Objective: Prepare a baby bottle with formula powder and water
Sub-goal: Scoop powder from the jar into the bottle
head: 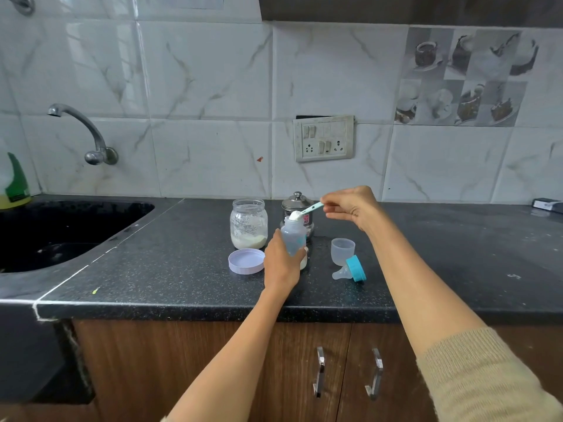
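On a dark speckled counter (pixel 182 284), the left hand (pixel 281 266) grips an upright baby bottle (pixel 294 236). Above its open mouth, the right hand (pixel 350 207) pinches a teal scoop (pixel 306 211) heaped with white powder. Beside it stands an open jar (pixel 249 223), seemingly holding formula

baby bottle (pixel 293 236): clear, upright, open-mouthed, on counter | scoop (pixel 304 211): teal, heaped white powder, over bottle mouth | formula jar (pixel 249 224): open, powder low, left of bottle

Jar (pixel 249 223) left of bottle (pixel 293 236)
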`<state>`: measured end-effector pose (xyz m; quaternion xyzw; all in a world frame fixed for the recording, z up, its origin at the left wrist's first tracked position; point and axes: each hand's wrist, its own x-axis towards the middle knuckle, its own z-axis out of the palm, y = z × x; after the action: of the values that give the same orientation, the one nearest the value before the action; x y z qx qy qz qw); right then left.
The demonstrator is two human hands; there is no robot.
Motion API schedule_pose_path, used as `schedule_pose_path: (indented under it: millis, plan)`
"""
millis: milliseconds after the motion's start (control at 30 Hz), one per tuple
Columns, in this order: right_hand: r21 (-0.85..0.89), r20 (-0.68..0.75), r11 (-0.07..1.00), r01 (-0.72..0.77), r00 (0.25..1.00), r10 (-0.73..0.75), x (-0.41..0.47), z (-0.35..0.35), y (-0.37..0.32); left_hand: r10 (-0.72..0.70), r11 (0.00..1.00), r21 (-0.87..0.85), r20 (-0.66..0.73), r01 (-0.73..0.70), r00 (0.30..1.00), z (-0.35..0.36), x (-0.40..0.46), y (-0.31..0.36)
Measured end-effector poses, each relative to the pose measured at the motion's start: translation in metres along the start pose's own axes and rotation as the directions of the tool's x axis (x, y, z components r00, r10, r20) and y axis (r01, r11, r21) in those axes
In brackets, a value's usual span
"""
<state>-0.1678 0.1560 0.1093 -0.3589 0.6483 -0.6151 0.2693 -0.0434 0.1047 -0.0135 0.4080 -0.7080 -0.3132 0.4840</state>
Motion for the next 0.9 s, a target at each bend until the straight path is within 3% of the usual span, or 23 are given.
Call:
schedule_pose_path:
  millis: [267,500,900]
  plan:
    - [-0.235,0.116,0.941,0.243,0.968,-0.221,0.0,0.006,-0.01,0.002,1.0,-0.005,0.005,-0.002,1.0,-0.002,0.0,-0.001]
    - [-0.561,0.299,0.638,0.528,0.847,-0.439,-0.011,0.014,-0.017,0.013,1.0,0.003,-0.005,-0.013,1.0,-0.004,0.002,-0.002]
    - [-0.597,0.39,0.466,0.653,0.744,-0.542,-0.026,0.025,-0.018,-0.008,1.0,0.013,0.004,0.008,1.0,-0.007,0.002,0.002]
